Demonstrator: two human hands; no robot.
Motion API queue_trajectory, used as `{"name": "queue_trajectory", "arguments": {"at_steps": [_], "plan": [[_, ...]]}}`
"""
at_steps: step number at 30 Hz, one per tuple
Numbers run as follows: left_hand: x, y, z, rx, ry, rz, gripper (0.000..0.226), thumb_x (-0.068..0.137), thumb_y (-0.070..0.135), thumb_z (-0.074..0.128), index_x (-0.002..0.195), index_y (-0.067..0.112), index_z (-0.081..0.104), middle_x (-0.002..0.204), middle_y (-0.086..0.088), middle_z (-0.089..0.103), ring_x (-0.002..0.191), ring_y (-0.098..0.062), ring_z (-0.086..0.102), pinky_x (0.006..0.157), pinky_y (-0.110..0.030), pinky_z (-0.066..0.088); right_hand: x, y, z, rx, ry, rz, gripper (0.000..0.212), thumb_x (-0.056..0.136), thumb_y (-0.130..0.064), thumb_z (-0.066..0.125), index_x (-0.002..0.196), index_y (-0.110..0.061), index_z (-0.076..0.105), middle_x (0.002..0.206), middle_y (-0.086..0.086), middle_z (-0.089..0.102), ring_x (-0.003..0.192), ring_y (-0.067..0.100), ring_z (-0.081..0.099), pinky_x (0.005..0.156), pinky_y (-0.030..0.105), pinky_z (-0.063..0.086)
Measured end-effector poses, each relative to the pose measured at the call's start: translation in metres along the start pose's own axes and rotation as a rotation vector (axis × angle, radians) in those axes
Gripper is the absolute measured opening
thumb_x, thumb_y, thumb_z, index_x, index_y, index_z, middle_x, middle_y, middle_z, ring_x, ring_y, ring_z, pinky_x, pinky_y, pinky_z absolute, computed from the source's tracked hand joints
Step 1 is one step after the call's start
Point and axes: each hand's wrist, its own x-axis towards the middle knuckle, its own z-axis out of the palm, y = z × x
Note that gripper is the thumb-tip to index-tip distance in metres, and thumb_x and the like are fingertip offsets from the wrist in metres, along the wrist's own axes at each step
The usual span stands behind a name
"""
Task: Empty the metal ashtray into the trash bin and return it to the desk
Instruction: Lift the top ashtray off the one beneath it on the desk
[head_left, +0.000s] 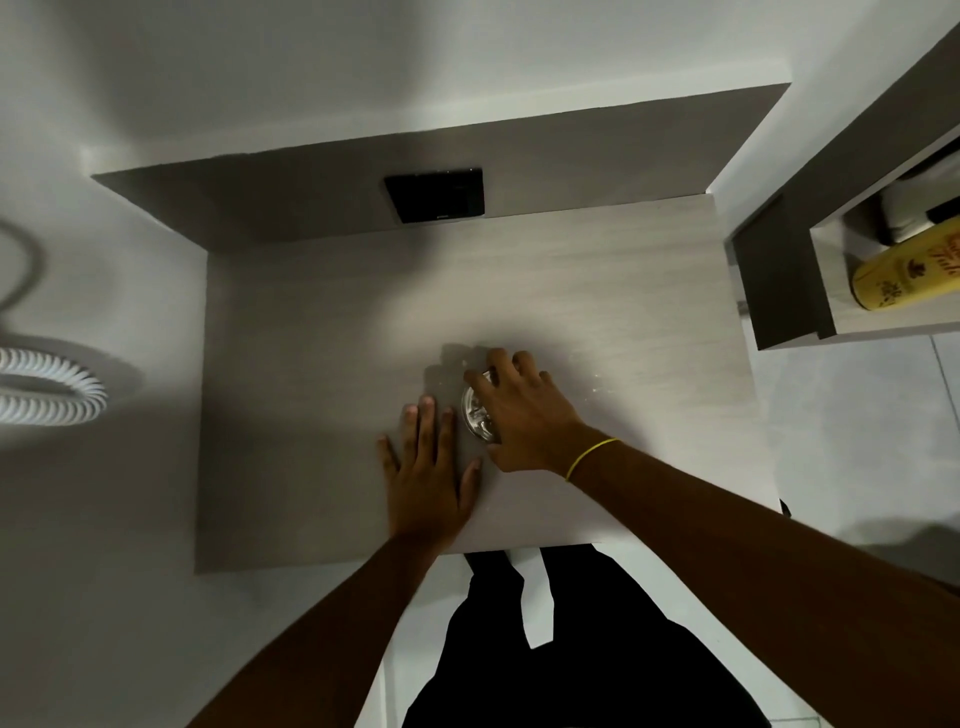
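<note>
I note round shiny metal ashtray (479, 415): polished, reflective. Pale grey wood-grain desk top (597, 312): matt, smooth, faintly streaked. Black square wall panel (435, 195): glossy. Yellow bottle (906, 270) on shelf: smooth plastic look, slight sheen.

**A plain room in a home or guest lodging**

A small pale wood-grain bench (597, 291) is fixed into a corner of white walls, with a black socket plate (435, 195) set in its back panel. To the right, an open shelf (779, 270) holds a yellow bottle (904, 278). The floor is pale tile (857, 415), and a white ribbed hose (47, 384) lies at the left.
</note>
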Motion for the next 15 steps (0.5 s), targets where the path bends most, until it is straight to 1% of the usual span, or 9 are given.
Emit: {"name": "queue_trajectory", "arguments": {"at_steps": [2, 4, 6, 8, 12, 15], "plan": [[0.000, 0.000, 0.000, 0.000, 0.006, -0.001, 0.081, 0.106, 0.066, 0.026, 0.170, 0.016, 0.020, 0.181, -0.013, 0.009, 0.167, -0.033, 0.002, 0.126, -0.074, 0.011, -0.003, 0.004, -0.003, 0.051, 0.037, 0.034, 0.109, 0.064, -0.049, 0.087, 0.157, -0.021, 0.038, 0.153, 0.016, 0.037, 0.131, 0.042, 0.045, 0.095, 0.054, 0.059], [-0.001, 0.001, 0.000, 0.003, 0.004, -0.006, 0.082, 0.106, 0.067, 0.024, 0.170, 0.016, 0.019, 0.181, -0.014, 0.009, 0.167, -0.033, 0.002, 0.127, -0.073, 0.010, -0.007, 0.015, -0.005, 0.123, 0.090, 0.083, 0.102, 0.063, -0.048, 0.084, 0.152, -0.021, 0.043, 0.149, 0.015, 0.039, 0.128, 0.042, 0.046, 0.094, 0.053, 0.059], [-0.001, -0.001, 0.000, 0.019, 0.013, -0.003, 0.082, 0.105, 0.067, 0.025, 0.170, 0.016, 0.019, 0.181, -0.014, 0.011, 0.167, -0.033, 0.003, 0.127, -0.073, 0.011, -0.013, 0.032, -0.005, 0.208, 0.146, 0.140, 0.097, 0.063, -0.047, 0.083, 0.148, -0.022, 0.045, 0.144, 0.014, 0.042, 0.123, 0.040, 0.048, 0.092, 0.053, 0.061], [0.001, -0.001, 0.001, 0.041, 0.019, 0.004, 0.082, 0.105, 0.065, 0.027, 0.170, 0.016, 0.020, 0.181, -0.014, 0.012, 0.167, -0.034, 0.005, 0.126, -0.072, 0.012, -0.021, 0.052, -0.002, 0.262, 0.182, 0.209, 0.099, 0.063, -0.046, 0.085, 0.151, -0.023, 0.045, 0.142, 0.014, 0.044, 0.124, 0.041, 0.051, 0.092, 0.051, 0.062], [0.000, -0.001, 0.000, 0.071, 0.022, 0.007, 0.080, 0.106, 0.064, 0.031, 0.169, 0.015, 0.023, 0.180, -0.015, 0.014, 0.167, -0.034, 0.006, 0.126, -0.071, 0.014, -0.035, 0.081, 0.010, 0.224, 0.164, 0.367, 0.102, 0.069, -0.045, 0.086, 0.158, -0.023, 0.042, 0.152, 0.014, 0.041, 0.133, 0.045, 0.049, 0.095, 0.056, 0.061], [0.000, -0.003, 0.001, 0.065, 0.037, 0.014, 0.079, 0.106, 0.063, 0.030, 0.168, 0.014, 0.026, 0.180, -0.016, 0.016, 0.167, -0.035, 0.008, 0.126, -0.071, 0.014, -0.039, 0.087, 0.021, 0.174, 0.169, 0.403, 0.099, 0.070, -0.043, 0.084, 0.157, -0.022, 0.042, 0.155, 0.013, 0.042, 0.135, 0.043, 0.049, 0.093, 0.057, 0.060]]}}
